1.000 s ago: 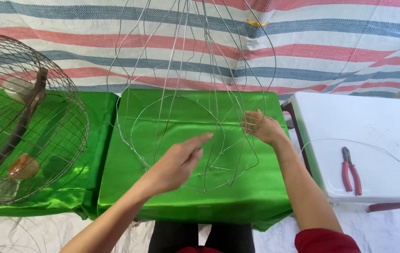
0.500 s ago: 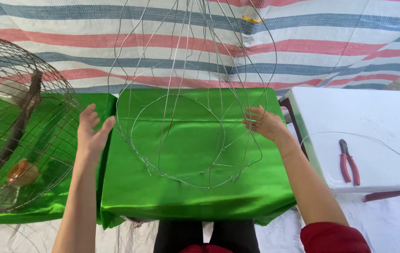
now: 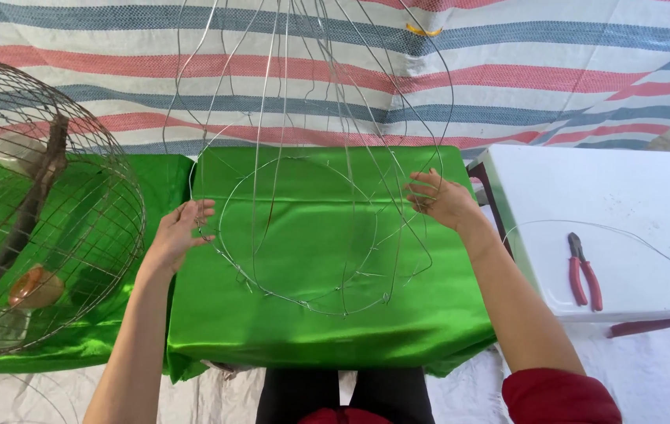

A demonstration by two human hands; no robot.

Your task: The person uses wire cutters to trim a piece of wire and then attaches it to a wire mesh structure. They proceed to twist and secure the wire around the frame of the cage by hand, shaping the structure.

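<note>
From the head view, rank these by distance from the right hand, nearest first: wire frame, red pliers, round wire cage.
From the right hand:
1. Wire frame, in its fingers, over the green cloth.
2. Red pliers, to its right on the white table.
3. Round wire cage, far left, beyond the left hand.

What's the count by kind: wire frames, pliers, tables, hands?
Wire frames: 2, the open frame held by both hands, and the round cage at left
Pliers: 1, red-handled
Tables: 2, green-draped and white
Hands: 2, left hand, right hand
Total: 7
</note>
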